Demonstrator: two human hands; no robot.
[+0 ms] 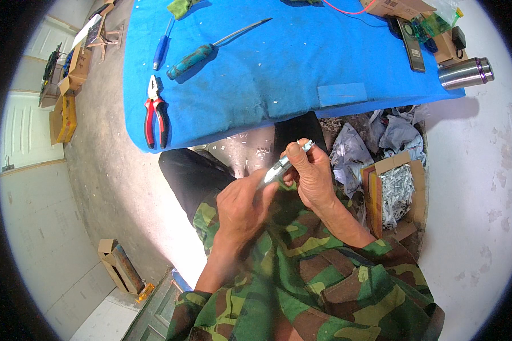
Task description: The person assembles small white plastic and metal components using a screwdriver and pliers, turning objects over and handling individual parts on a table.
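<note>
One metal part (277,169), probably light, stiff and kinda slick, is clamped in the left hand (240,204) and right hand (313,175) near the worktop (239,85), best gripped by its ends.

The left hand (239,204) hides the near end of the silver piece (275,171). Its far tip, at the fingers of the right hand (314,177), is too small to tell exactly. Well beyond these fingers, the upper edge cuts a green cloth (181,8).

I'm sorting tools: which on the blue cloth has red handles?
The metal pliers with red and black handles; the slim blue tool and thick teal screwdriver lack red.
</note>
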